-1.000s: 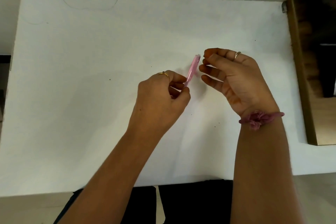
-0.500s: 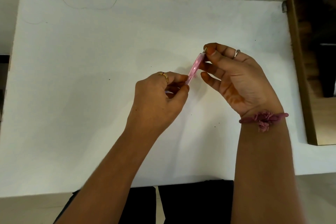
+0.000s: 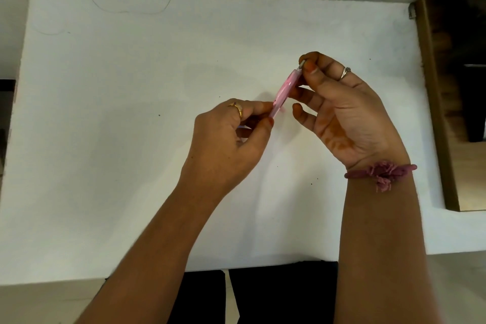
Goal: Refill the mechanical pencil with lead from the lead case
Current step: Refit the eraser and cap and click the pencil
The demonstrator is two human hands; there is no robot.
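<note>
Head view: mechanical pencil (image 3: 285, 93) was held in the air over the white table (image 3: 131, 139), long axis running diagonally from lower-left to upper-right. Left hand (image 3: 231, 139) pinched its lower end between thumb and fingers. Right hand (image 3: 339, 110) was nearer the upper end, thumb and forefinger pinched on the small metal piece (image 3: 302, 63) at that tip; other fingers loose. Barrel translucent pink, slim. Lead case not visible; couldn't tell if any lead was in

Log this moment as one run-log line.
left hand: grips pencil low | right hand: pinches its top end | lead case: not in view
</note>
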